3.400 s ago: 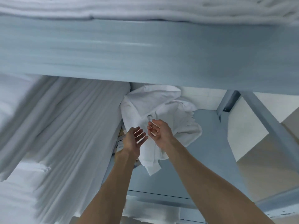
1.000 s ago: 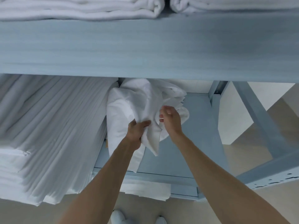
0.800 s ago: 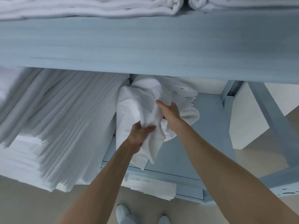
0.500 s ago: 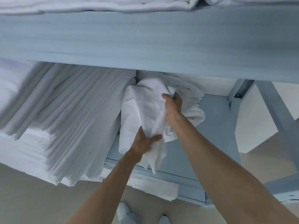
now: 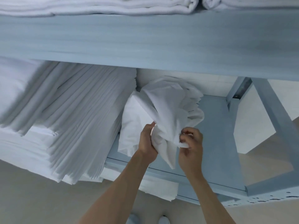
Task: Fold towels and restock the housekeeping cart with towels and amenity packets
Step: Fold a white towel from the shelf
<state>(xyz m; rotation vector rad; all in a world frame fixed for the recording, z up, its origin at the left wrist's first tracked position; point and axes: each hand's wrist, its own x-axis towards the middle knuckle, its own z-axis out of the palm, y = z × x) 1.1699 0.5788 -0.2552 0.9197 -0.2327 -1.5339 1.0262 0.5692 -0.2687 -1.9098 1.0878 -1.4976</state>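
Observation:
A crumpled white towel (image 5: 168, 107) lies bunched on the blue-grey middle shelf (image 5: 215, 143) of the cart, beside a tall stack of folded white linen (image 5: 69, 120). My left hand (image 5: 146, 141) grips the lower left part of the crumpled towel. My right hand (image 5: 191, 143) pinches an edge of the same towel between thumb and fingers, just right of the left hand. A loose corner hangs down between the two hands, over the shelf's front edge.
The upper shelf (image 5: 145, 39) spans the view overhead, with folded towels (image 5: 100, 5) on top. A slanted frame post (image 5: 275, 117) stands at the right. More folded white linen (image 5: 158, 189) pokes out from a lower shelf. My shoes (image 5: 164, 219) show on the beige floor.
My right hand has drawn back from deep in the towel pile toward me and now pinches an edge. My left hand still grips the towel, which has been pulled slightly forward.

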